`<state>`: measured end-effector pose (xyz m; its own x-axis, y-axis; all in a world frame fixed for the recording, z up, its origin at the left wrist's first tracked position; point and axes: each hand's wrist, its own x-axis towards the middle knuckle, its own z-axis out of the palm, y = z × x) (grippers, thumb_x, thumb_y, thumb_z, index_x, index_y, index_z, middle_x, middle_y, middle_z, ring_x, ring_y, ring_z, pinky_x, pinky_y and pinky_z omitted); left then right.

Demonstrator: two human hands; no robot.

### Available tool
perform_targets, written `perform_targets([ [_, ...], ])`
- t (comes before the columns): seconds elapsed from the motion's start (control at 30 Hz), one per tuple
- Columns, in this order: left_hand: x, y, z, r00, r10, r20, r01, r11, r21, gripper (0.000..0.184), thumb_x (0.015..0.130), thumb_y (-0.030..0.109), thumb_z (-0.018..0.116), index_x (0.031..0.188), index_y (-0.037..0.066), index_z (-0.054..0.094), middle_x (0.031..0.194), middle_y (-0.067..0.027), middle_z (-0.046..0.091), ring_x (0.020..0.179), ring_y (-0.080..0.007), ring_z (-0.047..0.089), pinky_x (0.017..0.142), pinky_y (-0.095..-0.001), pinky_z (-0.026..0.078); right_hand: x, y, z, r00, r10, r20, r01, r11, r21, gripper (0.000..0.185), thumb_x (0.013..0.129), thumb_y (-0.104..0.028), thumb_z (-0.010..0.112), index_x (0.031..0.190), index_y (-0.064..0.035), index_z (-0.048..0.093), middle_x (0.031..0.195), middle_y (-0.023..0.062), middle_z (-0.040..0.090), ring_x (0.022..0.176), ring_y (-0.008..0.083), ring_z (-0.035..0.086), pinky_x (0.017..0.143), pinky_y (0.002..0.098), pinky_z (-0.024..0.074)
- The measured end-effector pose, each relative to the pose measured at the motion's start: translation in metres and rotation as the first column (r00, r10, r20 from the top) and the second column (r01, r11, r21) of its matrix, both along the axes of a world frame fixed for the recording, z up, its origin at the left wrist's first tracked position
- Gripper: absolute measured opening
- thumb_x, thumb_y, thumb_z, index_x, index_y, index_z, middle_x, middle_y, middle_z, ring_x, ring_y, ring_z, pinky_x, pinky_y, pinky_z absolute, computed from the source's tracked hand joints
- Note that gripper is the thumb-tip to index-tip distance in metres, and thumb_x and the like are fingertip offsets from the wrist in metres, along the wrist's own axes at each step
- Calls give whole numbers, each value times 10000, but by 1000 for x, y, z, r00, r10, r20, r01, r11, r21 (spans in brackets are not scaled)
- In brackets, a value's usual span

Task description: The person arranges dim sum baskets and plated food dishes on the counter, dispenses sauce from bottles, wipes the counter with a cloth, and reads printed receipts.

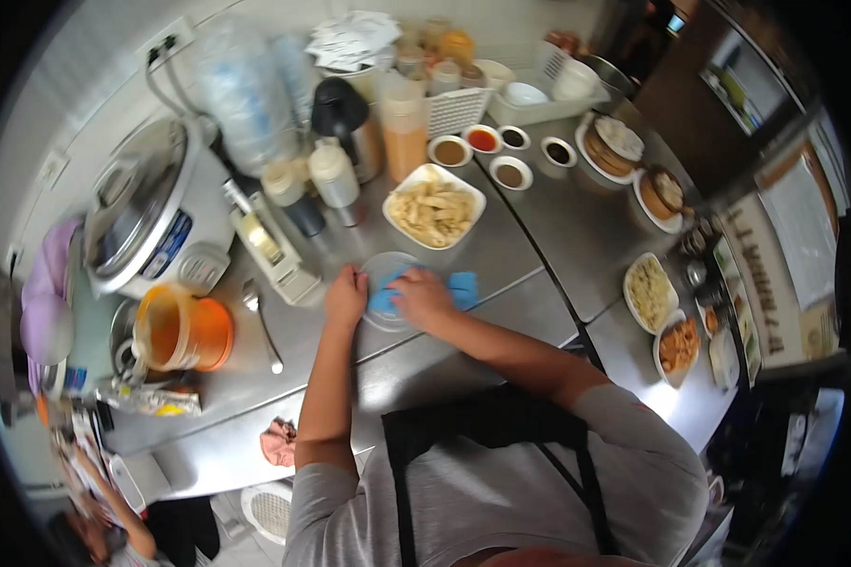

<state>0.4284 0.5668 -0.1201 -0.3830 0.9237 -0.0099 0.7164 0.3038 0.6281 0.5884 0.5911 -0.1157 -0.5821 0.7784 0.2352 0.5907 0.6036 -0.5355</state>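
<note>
A clear round plastic container or lid point(394, 321) is at the middle of the steel counter. My left hand point(348, 293) grips its left edge, fingers curled. A blue cloth point(463, 289) lies over it, and my right hand point(420, 299) presses the cloth against it with bent fingers. Just beyond my hands, a square white bowl point(405, 236) holds pale, strip-like food. To the left of my left hand stands a slim pale device point(272, 250), and a metal spoon point(265, 326) lies near it.
A large cooker point(161, 222) and an orange tub point(203, 333) stand left. Squeeze bottles point(334, 180), sauce bowls point(450, 151) and a white basket point(457, 112) line the back. Food bowls point(651, 293) sit right. Another person point(113, 524) is at lower left.
</note>
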Motion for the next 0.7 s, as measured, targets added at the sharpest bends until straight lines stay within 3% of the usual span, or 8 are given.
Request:
perform_targets([
  [0.07,17,-2,-5,998,57,-9,-56,998,39,158,767,205,497,856,74,503,729,-178,566,699,-358,547,611,-433,422,-16,-17,1,971,64,229,-93,989,117,141,647,-138,570,785,-136,597,858,60,515,789,233,478,695,339,413],
  [0.27,18,-6,-6,999,16,44,-25,978,207,154,793,174,461,827,32,513,741,-195,556,688,-374,526,607,-411,418,47,-25,2,944,315,100,-322,944,68,148,650,-108,546,784,-141,600,858,61,514,801,232,475,649,327,429],
  [0.37,20,-13,-8,997,-76,32,66,963,262,172,808,154,444,834,4,525,749,-204,551,707,-358,532,631,-385,424,85,4,-2,997,-6,-75,16,991,134,169,708,-123,538,861,-81,596,907,76,539,835,235,504,671,343,434],
  [0.4,26,-17,-8,987,-96,131,58,961,270,166,810,145,444,838,6,529,741,-193,556,702,-331,543,636,-369,426,93,18,-7,960,-126,-250,82,980,-181,179,729,-135,535,889,-75,589,924,73,546,832,228,516,682,343,436],
  [0.47,46,-21,-11,947,-125,295,36,956,291,142,810,126,454,835,11,534,688,-128,560,665,-213,546,632,-308,427,105,39,-21,780,-448,-436,-25,675,-737,204,770,-157,530,947,-65,574,958,66,560,826,214,542,702,343,440],
  [0.5,58,-20,-11,904,-105,414,6,972,234,138,814,127,450,828,16,530,669,-75,545,641,-147,512,616,-277,421,105,35,-8,540,-666,-515,-302,418,-857,285,819,-256,494,1007,-47,541,924,53,576,769,158,557,701,309,450],
  [0.67,95,-6,23,900,-108,421,-11,963,270,106,811,94,446,826,23,523,663,-35,506,621,-117,458,599,-255,402,82,1,10,509,-726,-462,-594,92,-799,352,849,-341,405,1020,-61,532,832,52,592,756,147,562,691,329,457],
  [0.7,90,-3,27,908,-65,414,-41,970,242,104,810,92,447,823,23,523,660,-31,500,620,-117,454,598,-254,401,79,4,0,636,-595,-491,-468,209,-859,339,839,-320,415,1018,-57,533,838,64,592,755,177,567,692,344,456],
])
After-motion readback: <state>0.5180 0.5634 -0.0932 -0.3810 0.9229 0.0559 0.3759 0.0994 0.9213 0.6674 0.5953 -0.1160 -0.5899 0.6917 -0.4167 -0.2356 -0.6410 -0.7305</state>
